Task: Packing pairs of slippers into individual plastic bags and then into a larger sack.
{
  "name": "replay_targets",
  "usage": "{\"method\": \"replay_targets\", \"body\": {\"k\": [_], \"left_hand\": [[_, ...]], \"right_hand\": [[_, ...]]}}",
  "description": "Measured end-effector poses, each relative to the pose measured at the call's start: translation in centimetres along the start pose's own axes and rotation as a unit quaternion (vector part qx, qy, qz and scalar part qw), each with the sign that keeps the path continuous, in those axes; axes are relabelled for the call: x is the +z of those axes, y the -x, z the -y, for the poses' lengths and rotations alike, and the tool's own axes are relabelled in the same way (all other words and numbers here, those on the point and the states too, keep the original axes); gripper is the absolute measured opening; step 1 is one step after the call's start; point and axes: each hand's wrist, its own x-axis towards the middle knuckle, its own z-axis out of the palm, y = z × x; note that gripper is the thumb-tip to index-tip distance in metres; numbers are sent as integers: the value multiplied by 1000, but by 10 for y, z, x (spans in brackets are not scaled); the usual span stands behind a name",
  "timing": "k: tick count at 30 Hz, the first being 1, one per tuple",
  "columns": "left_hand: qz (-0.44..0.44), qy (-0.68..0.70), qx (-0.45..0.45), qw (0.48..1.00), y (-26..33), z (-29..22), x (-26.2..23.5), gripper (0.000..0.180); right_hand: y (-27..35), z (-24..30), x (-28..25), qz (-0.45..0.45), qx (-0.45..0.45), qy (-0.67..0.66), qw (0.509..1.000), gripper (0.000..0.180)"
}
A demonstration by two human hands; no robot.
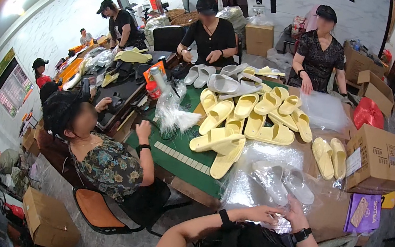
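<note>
A pair of pale grey slippers (pixel 271 182) lies in front of me at the table's near edge, on or inside clear plastic; which of the two I cannot tell. Close to their heels, my right hand (pixel 295 214) has its fingers drawn together at the edge of a clear plastic bag (pixel 243 186). My left hand (pixel 264 215) is beside it, fingers bent inward toward the right hand; anything thin between them is too small to make out. Beyond the plastic rises a heap of pale yellow slippers (pixel 218 138), with more grey slippers (pixel 223 84) at its far side.
A yellow pair (pixel 329 159) and a cardboard box (pixel 376 160) stand at right, near a purple bag (pixel 364 214). Clear bags (pixel 324 111) are stacked farther back. At left, a seated co-worker (pixel 109 161) works beside a bundle of clear ties (pixel 174 114). Other people sit across.
</note>
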Motion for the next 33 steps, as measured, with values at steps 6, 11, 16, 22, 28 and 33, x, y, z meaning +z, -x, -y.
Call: {"method": "replay_targets", "body": {"k": [6, 11, 16, 22, 28, 33], "left_hand": [[-154, -318, -52, 934, 9, 75, -29, 43], [-178, -436, -69, 879, 10, 95, -34, 43], [-107, -553, -123, 817, 26, 107, -39, 48], [-105, -516, -193, 828, 25, 123, -47, 49], [-93, -535, -179, 820, 23, 117, -43, 48], [-109, -527, -155, 829, 25, 118, -36, 47]], "right_hand": [[-6, 4, -8, 3, -38, 22, 999, 26], [51, 22, 26, -56, -149, 97, 983, 27], [50, 25, 5, -4, -151, 245, 958, 40], [78, 67, 34, -69, -211, 303, 927, 42], [29, 157, -1, -169, -372, 300, 862, 57], [-19, 180, -56, -51, -312, 106, 943, 56]]}}
